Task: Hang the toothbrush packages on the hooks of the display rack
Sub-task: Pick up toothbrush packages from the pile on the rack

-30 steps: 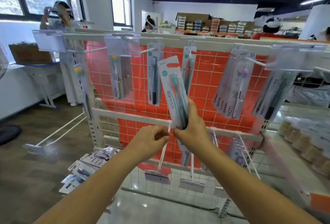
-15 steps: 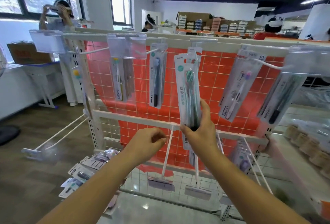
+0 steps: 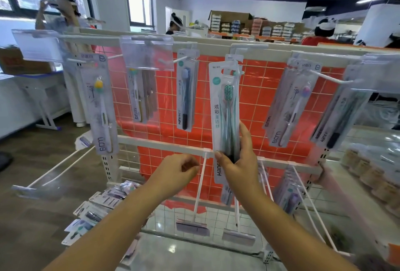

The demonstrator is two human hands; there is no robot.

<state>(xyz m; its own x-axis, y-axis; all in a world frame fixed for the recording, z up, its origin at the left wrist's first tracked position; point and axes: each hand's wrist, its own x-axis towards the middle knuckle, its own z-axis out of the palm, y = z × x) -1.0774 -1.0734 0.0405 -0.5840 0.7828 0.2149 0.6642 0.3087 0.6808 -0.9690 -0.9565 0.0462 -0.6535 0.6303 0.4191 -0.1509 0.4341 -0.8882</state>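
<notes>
Package [image 3: 225, 108], raised upright since a second ago, held low in my right grip [image 3: 238, 162], hang-hole nearing top hook [image 3: 234, 67]; left grip [image 3: 179, 169] loosely curled, holding nothing.

The right hand [image 3: 239, 162] lifts the green toothbrush pack [image 3: 225, 108] higher. The pack was tilted and now stands straight, with its top hole up at the hook [image 3: 234, 69].
</notes>
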